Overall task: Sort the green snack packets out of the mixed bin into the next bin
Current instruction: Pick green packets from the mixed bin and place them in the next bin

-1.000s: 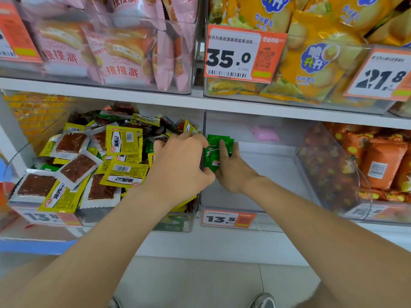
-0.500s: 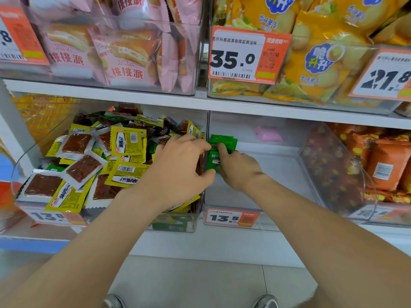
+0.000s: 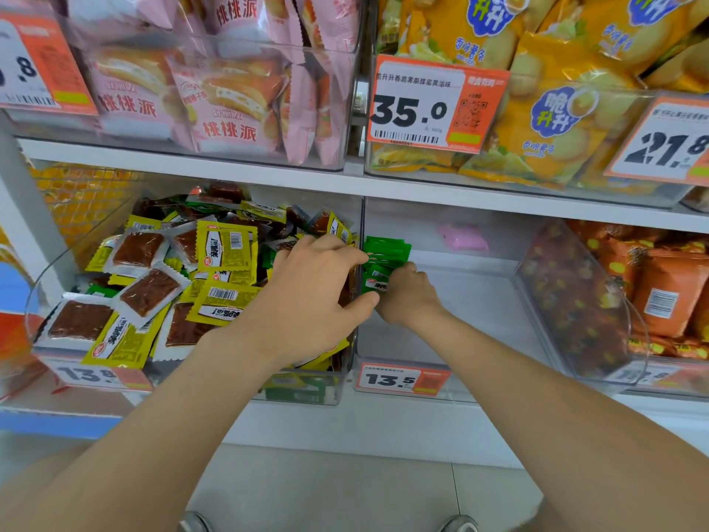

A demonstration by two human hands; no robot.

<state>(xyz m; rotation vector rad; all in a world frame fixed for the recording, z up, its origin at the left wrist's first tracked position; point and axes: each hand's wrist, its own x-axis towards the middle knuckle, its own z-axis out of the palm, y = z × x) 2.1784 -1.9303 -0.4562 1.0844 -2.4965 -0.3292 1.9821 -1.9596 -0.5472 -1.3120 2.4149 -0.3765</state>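
Green packets [image 3: 385,259]: a stack of several, held together just inside the left edge of the next bin [image 3: 483,309], hard against the clear wall shared with the mixed bin [image 3: 337,395]. The stack's long axis runs near to far, tilted up; the fanned plain ends point to the back of the shelf and the end with the white label faces the person. Open room: the next bin's floor lies bare to the right of the stack and behind it, apart from a pink item [image 3: 464,238] at the back wall; the shelf board above sits low over both bins. Right hand [image 3: 408,297]: below and right of the stack, fingers curled round its lower end. Left hand [image 3: 307,297]: over the mixed bin's right side, forefinger and thumb reaching across the wall and pinching the stack's left edge.
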